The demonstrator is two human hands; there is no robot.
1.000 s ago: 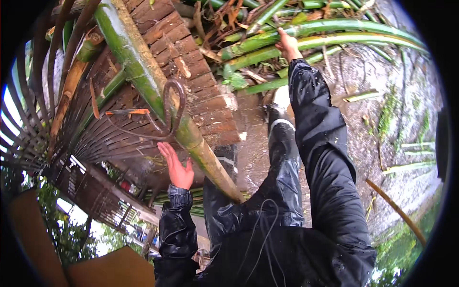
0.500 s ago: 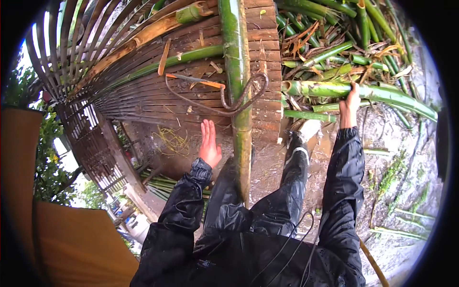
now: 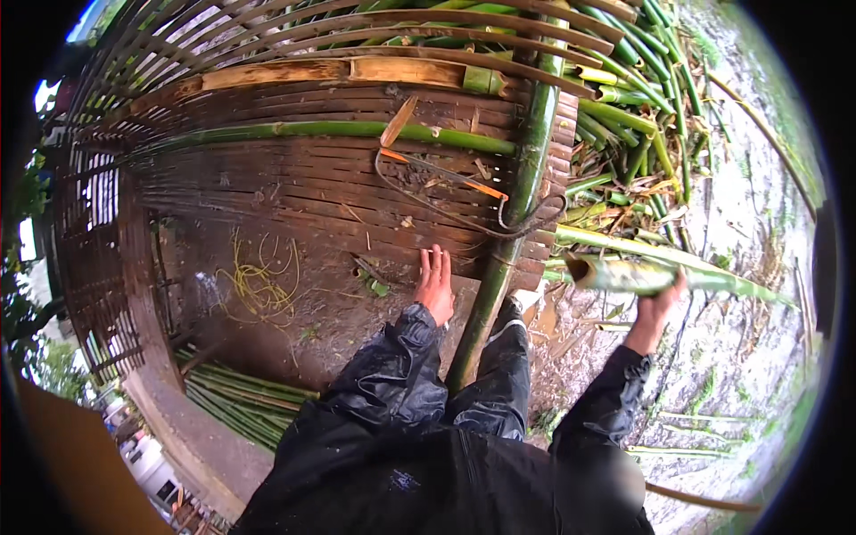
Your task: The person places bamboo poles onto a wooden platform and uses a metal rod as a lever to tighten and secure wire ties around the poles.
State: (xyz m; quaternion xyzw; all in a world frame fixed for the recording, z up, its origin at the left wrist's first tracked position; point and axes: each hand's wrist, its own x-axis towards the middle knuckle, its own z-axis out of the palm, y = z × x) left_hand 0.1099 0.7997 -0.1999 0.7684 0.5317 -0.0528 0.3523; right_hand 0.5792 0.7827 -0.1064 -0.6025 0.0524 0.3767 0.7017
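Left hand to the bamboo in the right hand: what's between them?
In the head view, the long green pole crosses between the left hand and the held bamboo; the slatted platform also reaches into that stretch.

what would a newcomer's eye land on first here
Probably the thick green bamboo pole lying across the slatted platform, with an orange-ended saw beside it, its frame curving over the pole. Next, to the right, the right hand grips a cut bamboo length, while the empty left hand is at the platform's near edge.
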